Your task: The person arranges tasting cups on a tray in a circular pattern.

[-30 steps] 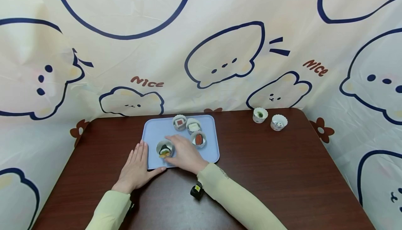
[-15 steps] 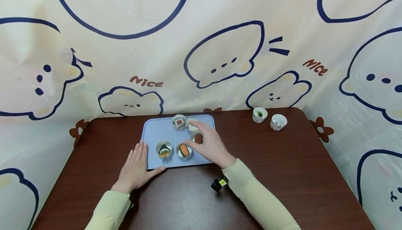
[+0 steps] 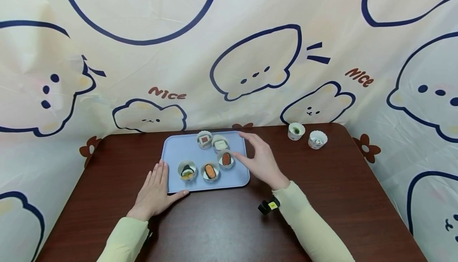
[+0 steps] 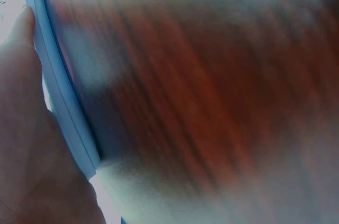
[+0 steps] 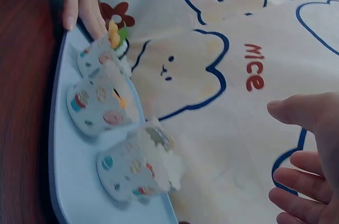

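A light blue tray [image 3: 236, 179] carries several patterned paper cups with sushi-like pieces in them. In the front row are a cup with a yellow, green and black piece [image 3: 187, 172] and a cup with an orange-topped piece [image 3: 210, 172]. Behind stand cups with a reddish-brown piece [image 3: 226, 159], a white piece [image 3: 220, 145] and a white piece with a red square [image 3: 204, 139]. My left hand [image 3: 152, 194] rests flat against the tray's left edge, thumb along its front corner. Over the tray's right edge, my right hand [image 3: 264, 163] holds nothing, thumb and fingers spread apart.
Two more paper cups stand at the table's back right, one with a green-topped piece [image 3: 296, 131], one with a whitish piece [image 3: 317, 139]. A cartoon-printed cloth [image 3: 250, 7] hangs behind the brown table [image 3: 322, 198].
My right hand has moved right, from beside the orange-topped piece's cup, across the reddish-brown one's, to the tray's right edge. The orange-topped piece has come into view. My left hand stays put.
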`<state>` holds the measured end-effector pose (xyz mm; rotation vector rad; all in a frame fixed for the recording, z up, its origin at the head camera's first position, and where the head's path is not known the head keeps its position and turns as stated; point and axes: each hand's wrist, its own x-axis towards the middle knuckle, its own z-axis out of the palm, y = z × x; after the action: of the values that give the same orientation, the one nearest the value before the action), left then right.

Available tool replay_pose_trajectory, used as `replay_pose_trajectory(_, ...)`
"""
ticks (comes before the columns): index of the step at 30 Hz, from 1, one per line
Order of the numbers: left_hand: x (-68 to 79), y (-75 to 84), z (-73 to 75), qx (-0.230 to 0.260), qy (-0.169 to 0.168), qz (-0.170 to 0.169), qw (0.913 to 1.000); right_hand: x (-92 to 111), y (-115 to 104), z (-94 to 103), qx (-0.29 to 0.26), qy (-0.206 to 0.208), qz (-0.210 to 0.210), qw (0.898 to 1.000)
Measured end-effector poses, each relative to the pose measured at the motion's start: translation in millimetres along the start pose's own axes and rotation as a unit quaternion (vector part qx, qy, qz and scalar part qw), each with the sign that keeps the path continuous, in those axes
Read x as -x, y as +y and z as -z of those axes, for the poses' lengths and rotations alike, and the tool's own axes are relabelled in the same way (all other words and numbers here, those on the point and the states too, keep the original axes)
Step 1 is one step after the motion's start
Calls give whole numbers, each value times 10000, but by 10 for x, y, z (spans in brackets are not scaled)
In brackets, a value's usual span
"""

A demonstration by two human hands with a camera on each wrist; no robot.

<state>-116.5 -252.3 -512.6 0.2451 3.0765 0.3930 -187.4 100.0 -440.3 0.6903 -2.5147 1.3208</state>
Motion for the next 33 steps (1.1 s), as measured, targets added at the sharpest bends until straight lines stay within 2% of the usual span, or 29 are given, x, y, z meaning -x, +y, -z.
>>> replay_pose_trajectory(4,1,6,-5,11,45,3,10000,37,65,108,-1,140,-35,9999)
replay_pose_trajectory(15,-2,26,41,-86,-145,44,9998,134,216,375,118,357,-370,9986)
replay_pose_trajectory(24,1,-21,-33,82,65,-13,9999,225,367,544,276,523,-579,9966)
replay_pose_trajectory(33,-6,10,27,-28,-175,65,9998,321,514,691,384,688,-835,9934)
